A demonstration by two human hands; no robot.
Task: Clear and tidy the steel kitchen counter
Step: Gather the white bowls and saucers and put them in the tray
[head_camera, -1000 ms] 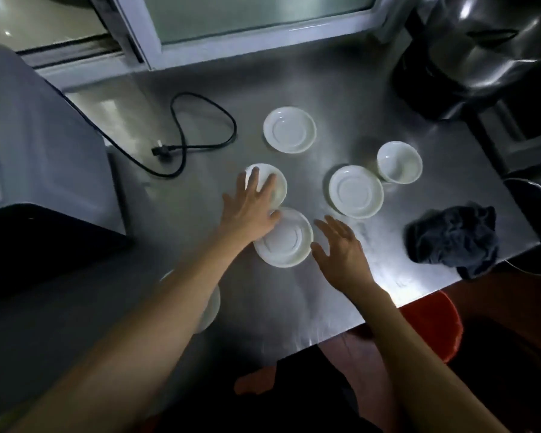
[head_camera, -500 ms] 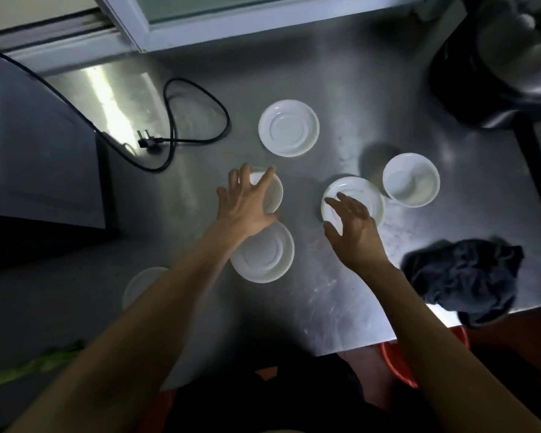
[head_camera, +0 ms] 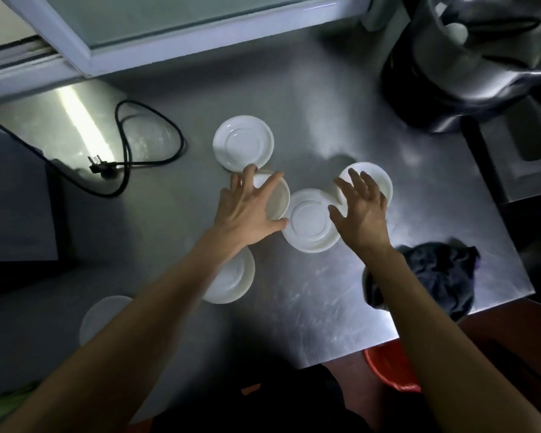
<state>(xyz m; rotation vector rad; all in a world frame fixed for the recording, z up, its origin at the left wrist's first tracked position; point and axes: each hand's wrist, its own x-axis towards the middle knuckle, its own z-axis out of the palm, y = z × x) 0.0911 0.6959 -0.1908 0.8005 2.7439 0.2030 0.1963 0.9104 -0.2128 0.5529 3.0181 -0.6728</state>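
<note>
My left hand (head_camera: 247, 210) spreads wide over a small white bowl (head_camera: 277, 198), fingers and thumb curving round its rim, while my right hand (head_camera: 361, 210) hangs open, fingers relaxed, over another bowl (head_camera: 378, 179), though I cannot tell if it touches. Between them a saucer (head_camera: 310, 220) lies on the steel counter (head_camera: 310, 301); a second saucer (head_camera: 242, 142) lies farther back, and a dark cloth (head_camera: 441, 273) sits beside my right forearm.

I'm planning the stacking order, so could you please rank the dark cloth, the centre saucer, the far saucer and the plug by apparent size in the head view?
1. dark cloth
2. centre saucer and far saucer: near alike, and the centre one lies closer to the camera, so unranked
3. plug
</note>
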